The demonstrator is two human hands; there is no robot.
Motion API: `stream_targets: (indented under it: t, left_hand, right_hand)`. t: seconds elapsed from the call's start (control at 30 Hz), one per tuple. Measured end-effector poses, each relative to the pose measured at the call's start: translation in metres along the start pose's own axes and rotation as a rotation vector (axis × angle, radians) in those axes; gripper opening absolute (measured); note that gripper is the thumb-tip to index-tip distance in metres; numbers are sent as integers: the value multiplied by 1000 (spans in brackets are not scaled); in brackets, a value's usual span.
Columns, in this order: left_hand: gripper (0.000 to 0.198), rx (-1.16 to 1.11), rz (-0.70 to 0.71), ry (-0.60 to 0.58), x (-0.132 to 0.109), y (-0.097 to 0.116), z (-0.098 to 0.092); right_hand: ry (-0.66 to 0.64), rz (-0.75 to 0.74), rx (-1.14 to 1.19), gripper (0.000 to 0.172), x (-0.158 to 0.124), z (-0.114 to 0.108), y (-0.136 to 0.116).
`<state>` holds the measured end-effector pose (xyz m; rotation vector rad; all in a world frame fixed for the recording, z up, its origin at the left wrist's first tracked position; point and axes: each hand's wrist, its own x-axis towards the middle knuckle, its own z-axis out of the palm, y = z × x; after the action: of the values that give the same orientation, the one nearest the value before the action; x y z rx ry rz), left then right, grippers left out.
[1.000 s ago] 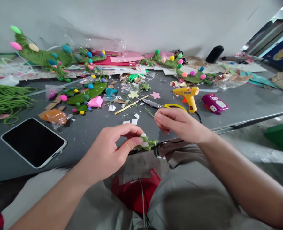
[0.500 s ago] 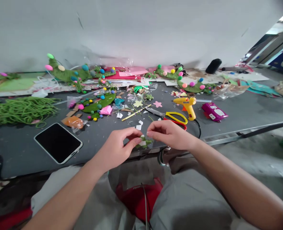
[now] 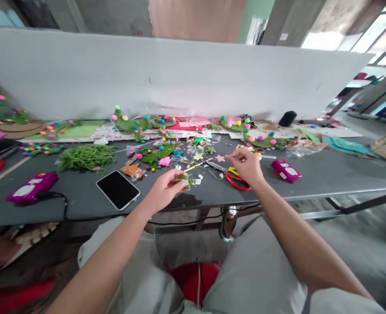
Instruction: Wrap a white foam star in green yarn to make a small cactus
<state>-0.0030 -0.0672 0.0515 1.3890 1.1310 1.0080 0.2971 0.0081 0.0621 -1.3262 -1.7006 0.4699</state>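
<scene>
Near the table's front edge, my left hand (image 3: 165,190) pinches a small green yarn-wrapped piece (image 3: 187,181) with a pale patch on it. My right hand (image 3: 249,168) is raised to the right, thumb and fingertips pressed together; whatever they hold, if anything, is too small to make out. Behind that hand the yellow glue gun (image 3: 259,155) is mostly hidden. Scissors (image 3: 238,182) with red and yellow handles lie just below and left of my right hand. A striped pencil (image 3: 198,165) lies between the hands, beside small white scraps.
A phone (image 3: 118,190) and a heap of green yarn (image 3: 87,157) lie to the left. Purple packs (image 3: 32,188) sit at both sides, a black cable by the left one. Green pieces with coloured pompoms (image 3: 127,124) line the back, below a white board (image 3: 193,78).
My right hand has moved away from the green piece, up and right to the glue gun. My left hand still holds the piece. The view has tilted up and shifted left.
</scene>
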Motion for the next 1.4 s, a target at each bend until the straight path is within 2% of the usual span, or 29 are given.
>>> stream_targets:
  t: [0.17, 0.27, 0.37, 0.43, 0.5, 0.63, 0.8, 0.87, 1.07, 1.4]
  left_hand:
    - [41, -100, 21, 58, -5, 7, -9]
    - [38, -159, 38, 53, -7, 7, -11]
    - [36, -241, 67, 48, -5, 7, -8]
    - [35, -303, 97, 54, -3, 9, -6]
    - [34, -354, 125, 59, 1, 10, -3]
    - [32, -404, 154, 55, 9, 6, -1]
    - [30, -401, 158, 63, 15, -11, 2]
    - [29, -396, 172, 61, 15, -17, 3]
    - [26, -390, 199, 88, 13, -24, 1]
    - [25, -405, 266, 193, 12, -31, 9]
  right_hand:
    - [-254, -128, 19, 26, -6, 9, -14]
    - [-339, -163, 64, 35, -15, 24, -32]
    - [-438, -186, 188, 27, -18, 32, -50]
    - [-517, -179, 316, 42, -17, 34, -60]
    - [-551, -157, 419, 45, -16, 36, -65]
    - [-508, -113, 550, 37, -22, 43, -65]
    - [-407, -46, 728, 25, -32, 56, -58]
    - [-389, -51, 732, 22, -32, 59, -58]
    - [-438, -92, 737, 17, -31, 66, -62]
    - [-324, -201, 628, 18, -35, 78, -58]
